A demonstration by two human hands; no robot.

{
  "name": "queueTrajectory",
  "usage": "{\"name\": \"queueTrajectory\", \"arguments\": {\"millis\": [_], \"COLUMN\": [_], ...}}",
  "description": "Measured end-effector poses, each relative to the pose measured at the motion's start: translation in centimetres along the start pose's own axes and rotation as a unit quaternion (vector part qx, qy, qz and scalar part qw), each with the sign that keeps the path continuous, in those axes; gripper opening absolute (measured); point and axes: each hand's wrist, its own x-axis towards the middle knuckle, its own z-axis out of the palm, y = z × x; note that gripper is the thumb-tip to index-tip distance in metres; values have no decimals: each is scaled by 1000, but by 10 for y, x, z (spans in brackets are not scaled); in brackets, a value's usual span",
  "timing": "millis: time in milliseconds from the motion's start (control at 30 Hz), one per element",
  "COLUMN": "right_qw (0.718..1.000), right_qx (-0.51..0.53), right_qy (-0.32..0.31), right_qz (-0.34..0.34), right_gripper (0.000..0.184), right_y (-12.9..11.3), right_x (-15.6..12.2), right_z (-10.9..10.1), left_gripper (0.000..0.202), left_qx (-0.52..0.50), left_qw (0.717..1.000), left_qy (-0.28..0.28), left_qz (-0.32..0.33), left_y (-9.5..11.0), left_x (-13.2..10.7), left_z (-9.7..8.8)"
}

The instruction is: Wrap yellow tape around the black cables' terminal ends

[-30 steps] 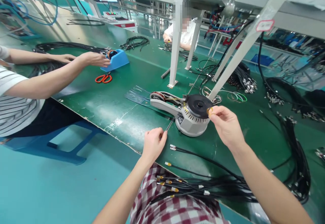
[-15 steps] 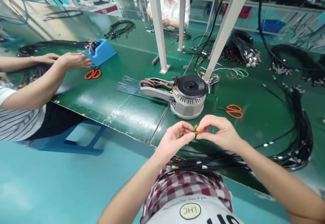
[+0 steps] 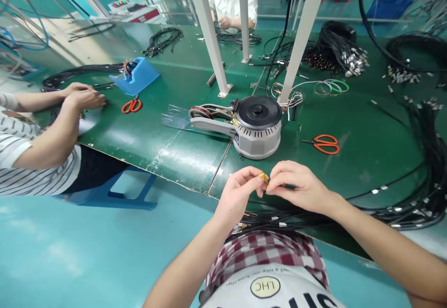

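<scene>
Both hands up near the table's front edge, on one small part. Left hand (image 3: 234,197): thumb and forefinger pinching a yellow-taped cable end (image 3: 264,177). Right hand (image 3: 301,184): fingertips drawn together on the same piece, just beside the left's; a short dark length shows under the palm. Can't tell whether the right's fingertips press tape or cable, fingers cover it.

Part sits in front of the grey tape dispenser (image 3: 256,136), apart from it. Dispenser has a black disc on top and a tape reel on the arm to its left. Orange-handled scissors (image 3: 325,145) lie on the green table (image 3: 366,168) beyond the right hand, blades pointing at the dispenser. Black cable bundle (image 3: 331,217) runs along the front edge, beneath the right forearm, and curves up the right side; several ends near the lap carry yellow tape.

To the left, a co-worker in a striped top (image 3: 52,168) has both hands close together, next to a blue tape holder (image 3: 142,78) and a second pair of scissors (image 3: 132,106). Across the table, a person in a white shirt (image 3: 230,7) sits behind the posts.
</scene>
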Motion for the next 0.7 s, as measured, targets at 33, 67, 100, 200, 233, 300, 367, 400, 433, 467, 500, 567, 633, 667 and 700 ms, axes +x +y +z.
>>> {"name": "queueTrajectory", "arguments": {"millis": [33,67,100,200,233,300,367,400,433,467,500,567,633,667,700], "right_qw": [1000,999,998,993,990,983,972,967,961,956,952,953,972,983,992], "right_qx": [-21,-40,-58,-106,-124,-162,-206,-227,-247,-263,-273,-268,-219,-176,-125], "right_qy": [1,1,0,-3,-7,-17,-28,-34,-44,-58,-73,-96,-72,-40,-5], "right_qz": [-11,-20,-30,-60,-70,-90,-108,-114,-116,-116,-114,-99,-53,-20,17], "right_gripper": [9,9,10,14,16,18,20,20,21,23,24,25,18,13,10], "right_y": [2,3,5,7,8,9,12,14,15,17,19,19,16,13,10], "right_x": [-2,-3,-4,-7,-8,-9,-10,-11,-13,-15,-16,-19,-18,-16,-12], "right_z": [0,0,1,0,0,1,2,3,4,6,7,8,5,2,-2], "left_gripper": [20,19,18,18,18,17,16,16,16,16,16,17,19,19,19], "left_qx": [-6,-9,-9,-5,-6,-11,-18,-22,-26,-28,-26,-12,18,33,47], "left_qw": [1000,1000,1000,1000,1000,1000,1000,999,999,999,998,998,998,998,997], "left_qy": [0,-1,0,9,12,16,19,24,31,41,49,61,61,59,56], "left_qz": [-1,-3,-4,-9,-11,-14,-13,-12,-11,-10,-7,2,15,20,22], "left_y": [1,2,3,3,3,1,0,0,0,0,1,3,6,6,7], "left_x": [0,0,0,-1,-1,-2,-1,0,0,1,2,3,3,3,3], "left_z": [1,1,1,0,-1,-2,-3,-3,-3,-3,-3,-3,-4,-3,-3]}}
